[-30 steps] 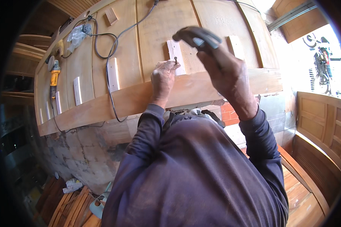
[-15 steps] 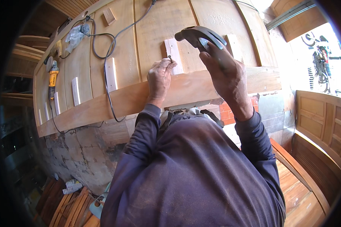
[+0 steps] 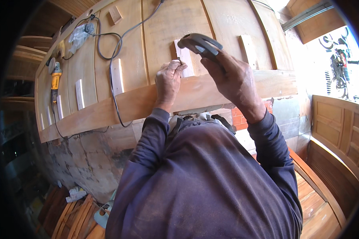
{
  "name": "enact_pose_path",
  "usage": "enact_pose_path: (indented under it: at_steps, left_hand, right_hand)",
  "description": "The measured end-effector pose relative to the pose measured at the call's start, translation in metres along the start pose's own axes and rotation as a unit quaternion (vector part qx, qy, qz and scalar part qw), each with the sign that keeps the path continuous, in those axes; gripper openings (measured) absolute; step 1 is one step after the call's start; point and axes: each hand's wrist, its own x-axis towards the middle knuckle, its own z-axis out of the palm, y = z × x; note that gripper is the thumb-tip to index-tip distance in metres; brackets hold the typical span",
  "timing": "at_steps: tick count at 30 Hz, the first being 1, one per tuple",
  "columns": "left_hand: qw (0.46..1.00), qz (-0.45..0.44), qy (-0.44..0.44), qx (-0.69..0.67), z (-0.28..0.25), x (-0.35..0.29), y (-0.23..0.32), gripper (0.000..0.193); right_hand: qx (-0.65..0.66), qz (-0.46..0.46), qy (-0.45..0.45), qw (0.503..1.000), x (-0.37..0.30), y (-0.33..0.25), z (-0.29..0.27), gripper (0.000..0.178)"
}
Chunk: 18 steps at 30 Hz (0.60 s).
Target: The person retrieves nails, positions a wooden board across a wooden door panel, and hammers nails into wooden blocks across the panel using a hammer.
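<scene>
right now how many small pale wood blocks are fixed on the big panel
8 visible: one under the hammer, one right, one top, five leftward; more may be hidden.

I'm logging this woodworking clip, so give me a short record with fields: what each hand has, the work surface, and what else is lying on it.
left hand: left hand pinches a small nail against a pale wood block
right hand: right hand grips a hammer, head raised near the nail
surface: large wooden panel with a front rail
also there: yellow power tool, grey cable, more pale blocks
</scene>
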Motion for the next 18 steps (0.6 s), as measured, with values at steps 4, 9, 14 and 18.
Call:
enact_pose_path:
  at_steps: [4, 9, 14, 18]
  left_hand:
    - [1.0, 0.021, 0.007, -0.003, 0.001, 0.001, -0.002, 0.011]
    - [1.0, 0.012, -0.002, 0.014, 0.0, 0.001, 0.0, 0.011]
    - [0.999, 0.021, -0.004, 0.04, -0.004, 0.001, 0.004, 0.009]
    - [0.999, 0.025, 0.003, 0.021, -0.004, 0.001, 0.004, 0.009]
  right_hand:
    - [-0.003, 0.005, 0.004, 1.0, 0.003, -0.005, -0.005, 0.02]
    - [-0.01, -0.015, 0.007, 1.0, -0.001, -0.002, 0.003, 0.021]
    - [-0.067, -0.024, -0.087, 0.994, 0.002, 0.0, -0.003, 0.024]
    - [0.008, -0.024, 0.001, 1.0, 0.005, -0.021, -0.007, 0.021]
